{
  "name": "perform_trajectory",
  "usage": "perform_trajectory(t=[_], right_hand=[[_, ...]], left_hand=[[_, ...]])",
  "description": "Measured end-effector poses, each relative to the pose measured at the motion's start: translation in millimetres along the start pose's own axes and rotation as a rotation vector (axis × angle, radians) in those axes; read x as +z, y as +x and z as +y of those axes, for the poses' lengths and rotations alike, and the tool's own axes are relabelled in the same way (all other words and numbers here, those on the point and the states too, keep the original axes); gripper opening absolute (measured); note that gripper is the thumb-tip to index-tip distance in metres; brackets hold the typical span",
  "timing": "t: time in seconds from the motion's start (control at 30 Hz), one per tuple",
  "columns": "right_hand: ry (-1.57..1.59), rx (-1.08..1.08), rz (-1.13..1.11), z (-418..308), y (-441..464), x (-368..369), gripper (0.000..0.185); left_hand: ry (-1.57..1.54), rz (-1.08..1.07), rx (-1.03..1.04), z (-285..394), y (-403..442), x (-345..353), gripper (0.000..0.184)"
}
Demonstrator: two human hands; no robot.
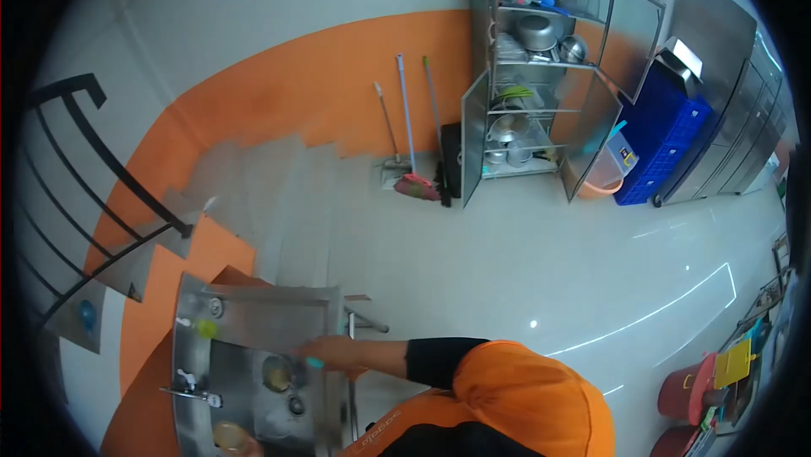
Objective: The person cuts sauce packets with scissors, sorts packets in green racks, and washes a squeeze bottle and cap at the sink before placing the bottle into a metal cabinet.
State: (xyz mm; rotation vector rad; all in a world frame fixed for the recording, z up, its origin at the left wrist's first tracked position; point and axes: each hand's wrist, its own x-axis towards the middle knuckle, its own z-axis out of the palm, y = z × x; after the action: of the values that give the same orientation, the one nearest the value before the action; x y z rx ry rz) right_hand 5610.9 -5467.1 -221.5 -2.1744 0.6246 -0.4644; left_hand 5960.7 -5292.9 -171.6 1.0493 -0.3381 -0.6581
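Observation:
My right hand (331, 352) reaches over the near edge of the steel sink (279, 313), its fingers blurred and mostly curled. A small teal thing (314, 362) shows at its fingertips, too small to name. Below it in the basin sits a round metal bowl (275, 373), beside the drain (296, 405). At the bottom edge of the view my left hand (247, 447) is partly cut off. Its fingers are against a round, tan-looking bowl (226, 435), near the tap (203, 394).
A yellow-green round thing (207, 329) lies on the sink ledge. Stairs and a black railing (127, 170) rise beyond. Brooms (407, 119) lean on the orange wall by an open steel cabinet (541, 77) with pots. Blue crates (663, 144) and red bins (683, 391) stand on the right.

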Motion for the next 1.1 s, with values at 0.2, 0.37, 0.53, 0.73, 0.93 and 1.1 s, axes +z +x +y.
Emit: perform_trajectory(t=[0.2,0.37,0.53,0.73,0.93,1.1], right_hand=[[0.121,0.108,0.428,98.5,-219.7,-131.2,0.043],[1.051,0.363,0.582,106.4,-358.3,-229.3,0.017],[1.094,0.301,0.611,92.8,-433.5,-303.1,0.052],[0.980,0.129,0.961,116.7,-485.1,-365.0,0.084],[1.012,0.145,1.161,202.5,-538.1,-443.2,0.086],[1.018,0.136,1.353,286.6,-603.2,-515.8,0.075]], left_hand=[[-0.263,-0.201,-0.006,-61.8,-62.8,147.6,0.076],[-0.392,-0.787,-0.485,-190.4,-188.2,346.6,0.055],[-0.360,-0.949,-0.582,-285.5,-312.4,508.3,0.037],[-0.289,-1.029,-0.820,-333.9,-414.6,631.5,0.050],[-0.187,-1.163,-0.982,-424.2,-466.9,727.0,0.063],[-0.127,-1.358,-1.134,-522.1,-512.0,825.0,0.063]])
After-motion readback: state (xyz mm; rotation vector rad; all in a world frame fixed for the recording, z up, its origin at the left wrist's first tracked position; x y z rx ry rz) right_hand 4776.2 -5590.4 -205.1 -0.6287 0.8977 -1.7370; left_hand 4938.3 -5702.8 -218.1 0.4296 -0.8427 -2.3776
